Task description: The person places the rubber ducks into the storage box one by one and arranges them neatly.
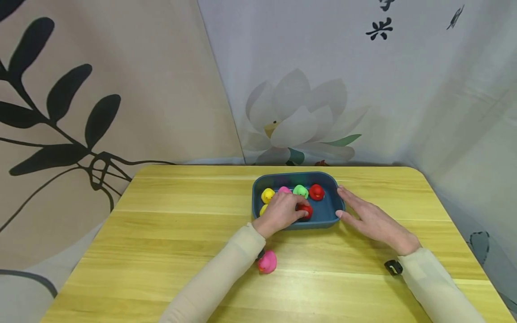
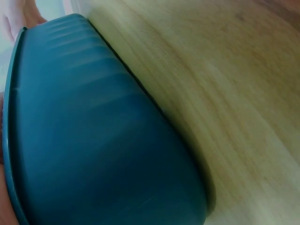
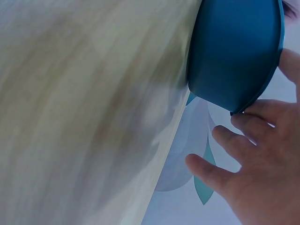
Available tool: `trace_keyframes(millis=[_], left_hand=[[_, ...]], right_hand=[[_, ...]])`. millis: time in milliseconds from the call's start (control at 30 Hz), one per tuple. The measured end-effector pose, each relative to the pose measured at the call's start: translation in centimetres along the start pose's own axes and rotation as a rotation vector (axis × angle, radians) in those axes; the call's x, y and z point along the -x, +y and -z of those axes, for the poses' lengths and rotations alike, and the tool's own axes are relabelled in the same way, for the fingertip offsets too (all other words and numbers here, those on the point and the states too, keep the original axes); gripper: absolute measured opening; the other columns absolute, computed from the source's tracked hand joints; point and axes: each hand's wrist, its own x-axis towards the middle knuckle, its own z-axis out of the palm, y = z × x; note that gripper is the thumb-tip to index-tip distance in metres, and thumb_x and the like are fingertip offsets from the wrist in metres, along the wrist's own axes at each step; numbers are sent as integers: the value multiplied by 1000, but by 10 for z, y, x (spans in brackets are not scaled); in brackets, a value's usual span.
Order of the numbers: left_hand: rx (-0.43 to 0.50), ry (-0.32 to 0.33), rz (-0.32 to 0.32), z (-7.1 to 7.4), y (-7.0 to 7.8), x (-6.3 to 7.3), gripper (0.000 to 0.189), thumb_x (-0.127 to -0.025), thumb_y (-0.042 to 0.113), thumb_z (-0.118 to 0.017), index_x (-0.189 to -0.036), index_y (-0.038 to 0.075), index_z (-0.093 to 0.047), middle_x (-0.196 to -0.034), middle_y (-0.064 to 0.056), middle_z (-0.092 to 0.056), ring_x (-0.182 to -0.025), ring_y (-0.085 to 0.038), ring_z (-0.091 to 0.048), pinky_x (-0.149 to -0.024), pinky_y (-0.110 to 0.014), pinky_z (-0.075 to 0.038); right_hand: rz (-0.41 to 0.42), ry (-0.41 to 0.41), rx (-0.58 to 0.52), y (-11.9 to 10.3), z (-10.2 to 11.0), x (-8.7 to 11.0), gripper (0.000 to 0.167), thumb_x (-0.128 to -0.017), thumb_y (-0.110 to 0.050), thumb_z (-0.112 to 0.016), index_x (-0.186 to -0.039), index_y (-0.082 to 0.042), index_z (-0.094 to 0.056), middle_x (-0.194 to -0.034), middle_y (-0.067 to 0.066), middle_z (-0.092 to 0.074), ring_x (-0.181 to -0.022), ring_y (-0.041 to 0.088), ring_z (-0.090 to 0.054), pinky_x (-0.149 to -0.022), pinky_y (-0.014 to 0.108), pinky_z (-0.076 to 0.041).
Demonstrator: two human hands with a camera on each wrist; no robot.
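Note:
A dark blue tray (image 1: 315,225) stands toward the back of the wooden table, with several small rubber ducks inside. Reaching over its front rim, my left hand (image 1: 279,211) pinches a red rubber duck (image 1: 308,211) between thumb and fingers, low in the tray. My right hand (image 1: 375,224) is at the tray's right end, its fingers mostly straight and fingertips touching the rim; the right wrist view shows those fingers (image 3: 253,126) at the tray's outer corner. In the left wrist view, the tray's side wall (image 2: 93,126) hides the ducks and most of the left hand.
Behind the red duck sit another red duck (image 1: 317,192), a green duck (image 1: 300,191), a pink duck (image 1: 284,189) and a yellow duck (image 1: 267,195). A second yellow duck (image 1: 263,209) is partly hidden by my left hand. Outside, a pink duck (image 1: 268,262) lies on the table (image 1: 161,251) beside my left sleeve.

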Motion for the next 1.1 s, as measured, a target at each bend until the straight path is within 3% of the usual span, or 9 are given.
trace_keyframes(millis=[167, 300, 600, 833, 933, 1033, 1100], left_hand=[[-12, -7, 27, -1, 0, 1, 19, -92, 28, -82, -109, 19, -82, -96, 10, -77, -91, -11, -62, -97, -39, -46], [-32, 6, 28, -3, -1, 2, 19, -92, 28, -82, -108, 20, -82, -96, 10, -77, -91, -11, -62, -97, -40, -47], [-35, -1, 28, -4, -2, 3, 21, -93, 32, -80, -110, 20, -82, -92, 10, -75, -84, -10, -60, -79, -30, -49], [-9, -11, -10, 6, 1, 12, 31, -96, 33, -76, -122, 16, -78, -91, 7, -75, -78, -10, -58, -73, -27, -48], [6, 41, -48, 14, -1, 21, 32, -96, 31, -77, -123, 14, -77, -101, 4, -77, -87, -12, -66, -78, -31, -52], [5, 111, -77, 23, -8, 32, 33, -97, 30, -76, -125, 11, -76, -116, 0, -76, -106, -19, -70, -93, -42, -53], [-2, 156, -89, 29, -14, 40, 35, -98, 29, -75, -127, 10, -74, -130, -5, -72, -122, -24, -65, -105, -51, -47]], right_hand=[[1, -1, -7, 0, 0, -1, 80, -106, -58, -47, -166, -12, -22, -172, 10, -18, -154, 39, -27, -119, 61, -29], [4, -2, -8, -1, -1, -1, 80, -106, -58, -47, -166, -12, -21, -172, 10, -18, -154, 39, -26, -119, 61, -29], [1, -4, -10, 0, -2, -1, 81, -106, -59, -46, -166, -12, -20, -172, 11, -18, -153, 39, -27, -119, 61, -29], [-4, -15, -25, -1, -1, -2, 80, -106, -59, -46, -167, -13, -19, -172, 11, -19, -153, 40, -28, -119, 61, -29], [-4, -18, -24, -1, 0, -3, 80, -106, -59, -46, -167, -13, -19, -172, 11, -19, -153, 40, -28, -119, 61, -29], [-7, -18, -24, -1, 0, -3, 80, -106, -58, -45, -167, -13, -19, -172, 11, -19, -153, 40, -27, -119, 61, -28], [-10, -18, -24, -1, 1, -2, 80, -106, -58, -46, -167, -13, -19, -172, 12, -19, -153, 40, -26, -119, 62, -28]])
